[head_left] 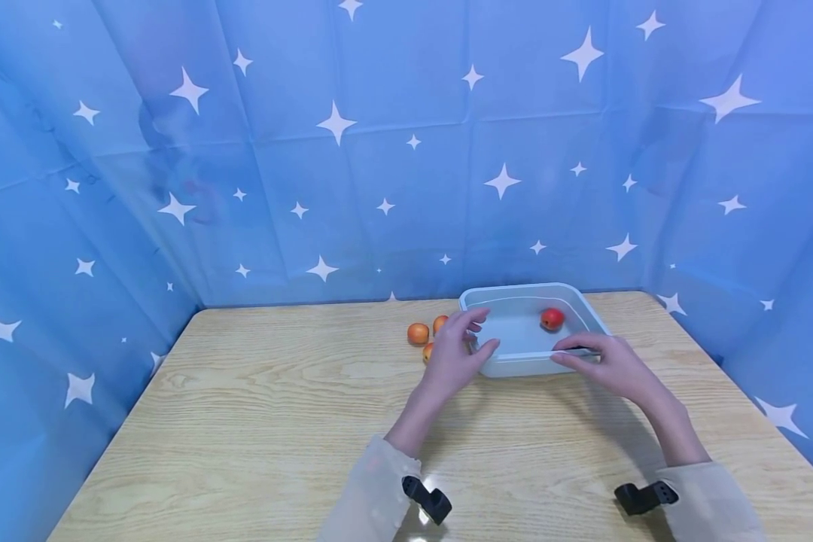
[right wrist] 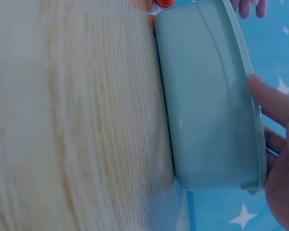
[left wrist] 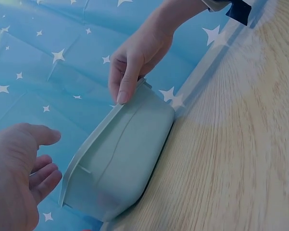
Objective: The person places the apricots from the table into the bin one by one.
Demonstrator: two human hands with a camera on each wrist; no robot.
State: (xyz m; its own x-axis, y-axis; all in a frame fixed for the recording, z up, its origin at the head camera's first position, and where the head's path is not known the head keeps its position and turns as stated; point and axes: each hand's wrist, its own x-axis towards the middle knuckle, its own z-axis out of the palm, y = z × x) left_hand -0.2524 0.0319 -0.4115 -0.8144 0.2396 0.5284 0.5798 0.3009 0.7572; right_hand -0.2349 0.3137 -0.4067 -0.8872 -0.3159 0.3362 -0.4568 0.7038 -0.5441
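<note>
A pale blue-green plastic basin point(head_left: 522, 367) stands on the table toward the back right. Inside it lies one red apple-like fruit point(head_left: 552, 319). My right hand point(head_left: 610, 365) pinches the basin's rim near its front right corner; in the left wrist view the right hand's thumb point(left wrist: 128, 84) is outside the wall and the fingers go over the rim. At the left end of the basin, my left hand point(head_left: 452, 352) is held with thumb and fingers apart and nothing between them. A gap shows between it and the rim in the left wrist view.
Small orange-red round fruits point(head_left: 417, 333) sit on the wooden table point(head_left: 278, 421) just left of the basin, partly hidden by my left hand. A blue curtain with white stars point(head_left: 379, 150) hangs behind the table and along both sides.
</note>
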